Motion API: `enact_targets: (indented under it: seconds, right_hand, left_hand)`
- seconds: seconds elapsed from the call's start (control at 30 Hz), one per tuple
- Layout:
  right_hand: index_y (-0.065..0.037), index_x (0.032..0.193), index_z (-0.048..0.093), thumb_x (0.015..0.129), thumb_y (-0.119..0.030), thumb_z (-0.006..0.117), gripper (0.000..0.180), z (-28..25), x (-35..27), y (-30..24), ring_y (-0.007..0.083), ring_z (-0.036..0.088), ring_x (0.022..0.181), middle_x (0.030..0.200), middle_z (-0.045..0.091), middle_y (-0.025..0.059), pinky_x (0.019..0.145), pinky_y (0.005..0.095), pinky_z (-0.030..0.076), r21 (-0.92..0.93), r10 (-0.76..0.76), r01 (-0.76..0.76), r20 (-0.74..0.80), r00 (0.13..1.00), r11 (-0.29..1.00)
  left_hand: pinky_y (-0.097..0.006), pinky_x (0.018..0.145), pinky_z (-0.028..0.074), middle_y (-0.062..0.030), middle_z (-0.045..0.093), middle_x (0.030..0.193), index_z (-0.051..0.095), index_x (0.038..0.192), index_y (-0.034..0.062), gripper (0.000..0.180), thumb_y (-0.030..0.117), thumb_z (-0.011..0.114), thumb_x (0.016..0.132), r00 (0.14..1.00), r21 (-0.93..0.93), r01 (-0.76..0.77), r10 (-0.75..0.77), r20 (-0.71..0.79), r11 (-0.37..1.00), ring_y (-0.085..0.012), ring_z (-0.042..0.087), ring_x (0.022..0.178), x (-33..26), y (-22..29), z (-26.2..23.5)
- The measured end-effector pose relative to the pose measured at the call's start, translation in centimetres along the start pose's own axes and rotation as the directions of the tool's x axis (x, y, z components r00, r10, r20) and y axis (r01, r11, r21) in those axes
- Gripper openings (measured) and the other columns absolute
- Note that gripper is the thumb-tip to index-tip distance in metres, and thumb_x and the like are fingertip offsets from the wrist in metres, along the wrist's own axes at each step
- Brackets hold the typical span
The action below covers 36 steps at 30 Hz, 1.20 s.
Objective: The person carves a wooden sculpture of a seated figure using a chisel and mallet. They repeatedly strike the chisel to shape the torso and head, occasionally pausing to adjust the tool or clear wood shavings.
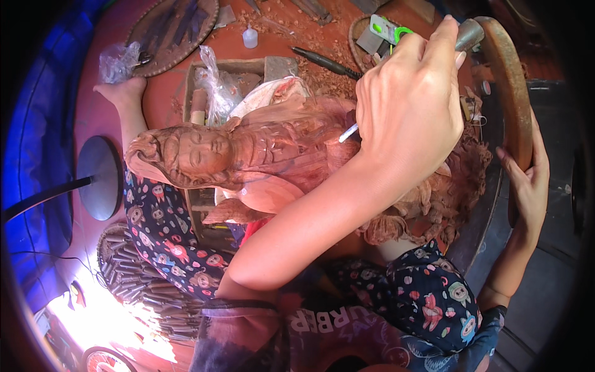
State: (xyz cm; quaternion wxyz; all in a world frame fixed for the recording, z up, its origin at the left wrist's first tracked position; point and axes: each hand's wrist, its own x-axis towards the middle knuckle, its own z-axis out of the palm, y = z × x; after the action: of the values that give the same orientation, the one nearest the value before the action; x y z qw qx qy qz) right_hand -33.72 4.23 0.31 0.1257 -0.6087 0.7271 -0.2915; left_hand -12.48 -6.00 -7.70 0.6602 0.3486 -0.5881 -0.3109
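A reddish-brown carved wooden statue [204, 149] of a robed figure lies on its back across my lap, head toward the left. My left hand [412, 93] reaches over it, fingers wrapped around a chisel. The chisel's bright blade [348, 132] meets the carving at mid-body, while its dark handle end [469, 35] sticks out above my fist. At the right, my right hand [527, 177] grips a curved wooden mallet [509, 87] by its lower part. The mallet's upper end is right beside the chisel's handle end; I cannot tell whether they touch. Most of the chisel is hidden in my left hand.
A wooden crate [192, 87] with a plastic bag [217, 93] stands behind the statue. Tools fill a round basket [207, 31] and a heap of chisels [139, 276]. A black lamp [99, 178], a small bottle [250, 37] and wood shavings [279, 22] are around.
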Motion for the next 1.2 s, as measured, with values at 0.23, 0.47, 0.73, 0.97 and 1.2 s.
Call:
enact_targets:
  seconds: [0.23, 0.47, 0.73, 0.97, 1.2]
  right_hand:
    - [-0.004, 0.143, 0.037, 0.081, 0.008, 0.063, 0.068, 0.4, -1.0, -0.6, 0.0105, 0.055, 0.097, 0.115, 0.056, 0.0075, 0.085, 0.0246, 0.046, 0.047, 0.064, -0.065, 0.012, 0.998, 0.997]
    - [-0.003, 0.143, 0.037, 0.081, 0.004, 0.067, 0.07, -0.3, -1.4, -0.3, 0.0093, 0.055, 0.089, 0.102, 0.059, 0.0048, 0.076, 0.0222, 0.047, 0.14, 0.175, -0.176, 0.018, 0.984, 0.974]
    - [-0.003, 0.141, 0.039, 0.08, 0.003, 0.07, 0.069, -0.1, -1.3, -1.1, 0.0096, 0.056, 0.088, 0.097, 0.059, 0.0035, 0.076, 0.0216, 0.046, 0.122, 0.192, -0.196, 0.048, 0.98, 0.973]
    - [-0.002, 0.141, 0.039, 0.08, 0.009, 0.065, 0.066, 0.2, -1.8, -1.6, 0.0132, 0.057, 0.099, 0.111, 0.059, 0.0083, 0.088, 0.0263, 0.047, 0.063, 0.002, 0.007, -0.15, 0.989, 0.998]
    - [-0.001, 0.141, 0.037, 0.083, 0.011, 0.06, 0.064, -1.1, -3.4, -1.3, 0.017, 0.058, 0.107, 0.122, 0.056, 0.0121, 0.094, 0.0303, 0.048, -0.042, -0.019, 0.01, -0.221, 0.975, 0.999]
  left_hand:
    - [-0.042, 0.052, 0.049, -0.0163, 0.056, 0.074, 0.061, 0.115, -0.0016, 0.033, 0.01, 0.061, 0.084, 0.991, 0.135, -0.092, 0.078, 0.105, 0.986, -0.0335, 0.062, 0.062, -0.5, 0.1, -0.5]
    - [-0.042, 0.051, 0.049, -0.016, 0.057, 0.073, 0.063, 0.113, -0.0003, 0.031, 0.013, 0.061, 0.085, 0.985, 0.066, -0.096, 0.085, 0.149, 0.993, -0.0329, 0.063, 0.059, -0.9, 0.1, 0.8]
    - [-0.042, 0.053, 0.049, -0.0165, 0.057, 0.072, 0.063, 0.112, -0.0015, 0.03, 0.011, 0.062, 0.084, 0.997, 0.093, -0.082, 0.081, 0.017, 0.992, -0.0334, 0.062, 0.06, -0.3, 0.4, 0.3]
    - [-0.04, 0.05, 0.047, -0.0143, 0.056, 0.07, 0.064, 0.109, -0.0003, 0.027, 0.01, 0.064, 0.083, 0.992, -0.134, -0.01, -0.007, -0.123, 0.991, -0.0317, 0.06, 0.058, 0.2, 1.3, -0.6]
    - [-0.039, 0.048, 0.046, -0.0117, 0.056, 0.07, 0.064, 0.108, 0.0017, 0.027, 0.011, 0.065, 0.082, 0.99, 0.005, -0.136, 0.136, -0.037, 0.991, -0.0298, 0.06, 0.057, -0.8, -0.1, 0.0]
